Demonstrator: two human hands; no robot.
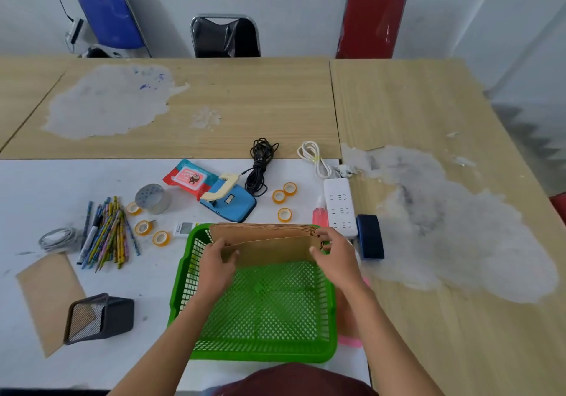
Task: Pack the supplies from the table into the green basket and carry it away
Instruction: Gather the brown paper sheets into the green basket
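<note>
A green mesh basket (332, 319) stands on the white table right in front of me. A stack of brown envelopes (269, 244) stands on edge against its far wall. My left hand (219, 262) grips the stack's left end and my right hand (335, 254) grips its right end. Loose on the table lie a bundle of pencils and pens (108, 232), several small tape rolls (143, 227), a wide grey tape roll (153, 198), a blue hole punch (228, 201), a wipes pack (188, 176), a black cable (260, 166), a white power strip (340, 204) and a pink spray bottle (320, 215).
A black mesh pen holder (98, 317) lies tipped at the left, next to one brown envelope (50, 294). A dark blue eraser block (369, 239) sits right of the basket. A grey coiled cable (58, 238) lies far left. Three chairs (225, 36) stand behind the tables.
</note>
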